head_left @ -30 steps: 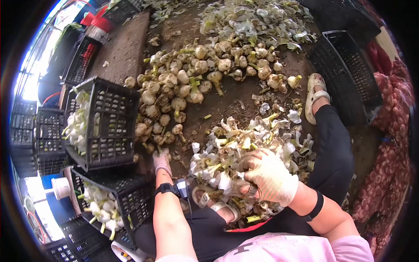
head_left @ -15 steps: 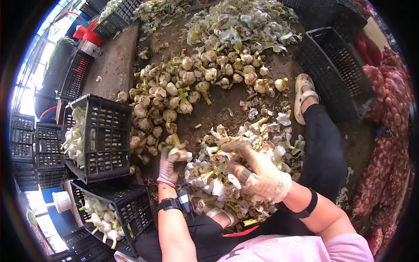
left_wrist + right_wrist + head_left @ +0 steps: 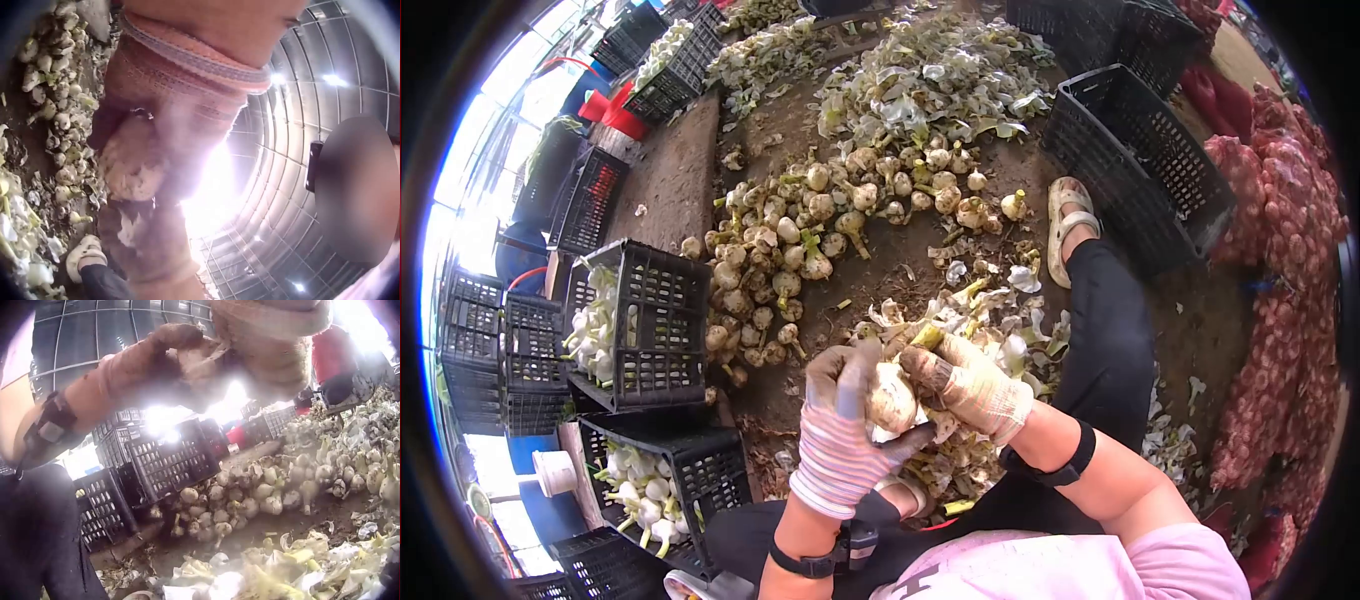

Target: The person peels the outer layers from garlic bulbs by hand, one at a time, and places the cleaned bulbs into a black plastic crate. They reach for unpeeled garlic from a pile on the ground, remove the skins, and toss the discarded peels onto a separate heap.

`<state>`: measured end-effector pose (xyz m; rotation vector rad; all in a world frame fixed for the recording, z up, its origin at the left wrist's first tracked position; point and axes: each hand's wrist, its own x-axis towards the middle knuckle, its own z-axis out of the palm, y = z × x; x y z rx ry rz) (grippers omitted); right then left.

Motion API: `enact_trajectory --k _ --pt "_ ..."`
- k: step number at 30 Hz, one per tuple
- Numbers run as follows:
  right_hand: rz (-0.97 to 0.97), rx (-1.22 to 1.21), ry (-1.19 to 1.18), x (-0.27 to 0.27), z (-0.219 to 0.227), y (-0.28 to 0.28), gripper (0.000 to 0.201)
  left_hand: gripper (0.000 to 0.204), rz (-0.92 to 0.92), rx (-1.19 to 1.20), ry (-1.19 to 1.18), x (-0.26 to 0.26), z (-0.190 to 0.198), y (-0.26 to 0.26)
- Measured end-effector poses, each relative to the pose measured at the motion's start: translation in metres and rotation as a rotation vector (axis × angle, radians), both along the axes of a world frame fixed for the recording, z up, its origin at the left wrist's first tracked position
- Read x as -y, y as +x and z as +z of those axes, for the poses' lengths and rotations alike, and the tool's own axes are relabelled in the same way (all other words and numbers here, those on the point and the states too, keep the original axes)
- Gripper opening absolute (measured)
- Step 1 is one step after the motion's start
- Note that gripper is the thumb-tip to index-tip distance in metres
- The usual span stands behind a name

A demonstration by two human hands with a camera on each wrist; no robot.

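Note:
A garlic bulb with dirty outer skin and a green-yellow stem is held up between both gloved hands, above a heap of peeled skins. My left hand, in a striped glove, grips it from the left with thumb and fingers around it. On the other side my right hand, in a pale glove with soiled fingertips, pinches at the bulb's stem side. In the left wrist view the bulb shows between the two gloves; the right wrist view shows it blurred.
Unpeeled garlic bulbs lie piled ahead on the dirt floor. At left, black crates hold cleaned white garlic. Another black crate stands at the right beside red mesh sacks. A large skin pile lies farther back.
The left hand reached to the pile's near edge, took up a garlic bulb and brought it right and nearer. The right hand rose from the skins and met it at the bulb.

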<state>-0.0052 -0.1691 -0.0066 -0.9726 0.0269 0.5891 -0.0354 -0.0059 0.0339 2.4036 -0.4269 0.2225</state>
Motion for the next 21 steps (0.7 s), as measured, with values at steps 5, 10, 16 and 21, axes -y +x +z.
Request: enact_trajectory --k 5,10,16,21 --pt "0.164 -0.015 -0.011 0.004 0.012 -0.01 0.031 0.079 -0.053 0.137 0.239 -0.01 0.01 -0.013" --pt "0.386 -0.009 0.135 0.003 0.018 -0.017 0.043 0.077 -0.024 0.009 0.102 -0.022 0.035 -0.026" --pt "0.228 0.052 0.054 -0.017 -0.003 -0.022 0.038 0.074 0.123 0.224 0.177 -0.017 0.005 -0.037" --pt "0.224 -0.171 0.232 -0.008 -0.003 -0.018 0.036 0.078 0.297 -0.411 -0.603 -0.016 -0.017 -0.029"
